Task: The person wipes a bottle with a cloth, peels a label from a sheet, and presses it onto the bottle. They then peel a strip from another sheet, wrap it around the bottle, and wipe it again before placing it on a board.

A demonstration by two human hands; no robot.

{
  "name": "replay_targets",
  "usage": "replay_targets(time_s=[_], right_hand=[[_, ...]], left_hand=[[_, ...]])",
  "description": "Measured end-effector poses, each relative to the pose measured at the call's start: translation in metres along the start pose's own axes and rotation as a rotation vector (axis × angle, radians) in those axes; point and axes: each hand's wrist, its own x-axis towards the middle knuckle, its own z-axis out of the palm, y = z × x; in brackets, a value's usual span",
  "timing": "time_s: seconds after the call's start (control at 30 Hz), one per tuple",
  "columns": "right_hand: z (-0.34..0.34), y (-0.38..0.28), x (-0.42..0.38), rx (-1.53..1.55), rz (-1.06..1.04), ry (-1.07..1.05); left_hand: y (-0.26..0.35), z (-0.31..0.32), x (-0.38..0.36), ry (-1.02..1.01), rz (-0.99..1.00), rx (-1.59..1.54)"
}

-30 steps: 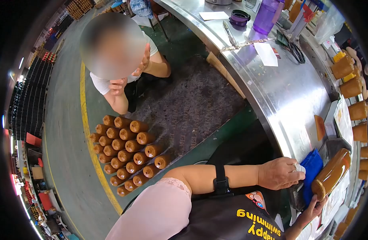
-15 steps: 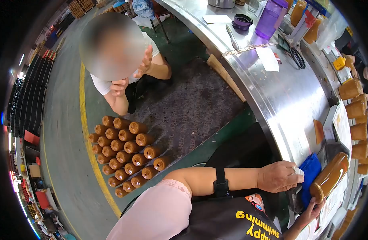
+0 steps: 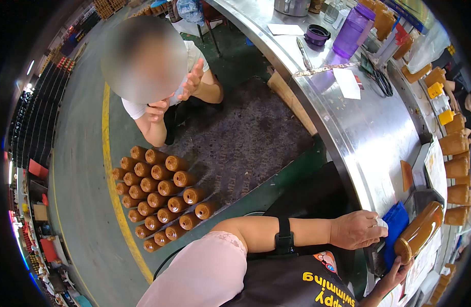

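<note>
My left hand [image 3: 355, 229] is closed, its fingertips pinched round a small white wad [image 3: 381, 227] at the edge of the steel bench. Right beside it lies a blue cloth or pad [image 3: 395, 230]. A glossy brown bottle [image 3: 421, 233] rests tilted on its side against the blue piece, its rounded end toward me. At that end, my right hand [image 3: 396, 273] has its fingers on the bottle from below; part of this hand is cut off from sight behind the dark apron [image 3: 297, 281].
Several brown bottles [image 3: 166, 188] stand in rows on the floor mat [image 3: 251, 133]. A person [image 3: 169, 92] crouches behind them with hands raised. On the steel bench [image 3: 368, 138] are a purple bottle [image 3: 354, 30], a purple lid [image 3: 317, 35] and papers [image 3: 346, 83]. More brown vessels [image 3: 456, 169] line the right.
The whole view has shifted slightly. My left hand stays by the blue piece, and my right hand stays on the bottle. The crouching person has barely moved.
</note>
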Motion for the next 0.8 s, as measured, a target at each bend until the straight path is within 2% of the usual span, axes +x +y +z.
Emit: replay_targets(time_s=[0.07,0.17,0.8], right_hand=[[0.000,0.000,0.001,0.011,-0.014,-0.010],[-0.004,0.003,0.000,0.039,0.078,-0.008],[-0.005,0.011,-0.001,0.060,0.060,-0.022]], left_hand=[[-0.001,0.001,0.000,-0.012,-0.004,-0.004],[-0.001,0.003,-0.001,-0.017,-0.006,0.000],[-0.001,0.002,-0.001,-0.002,0.009,0.007]])
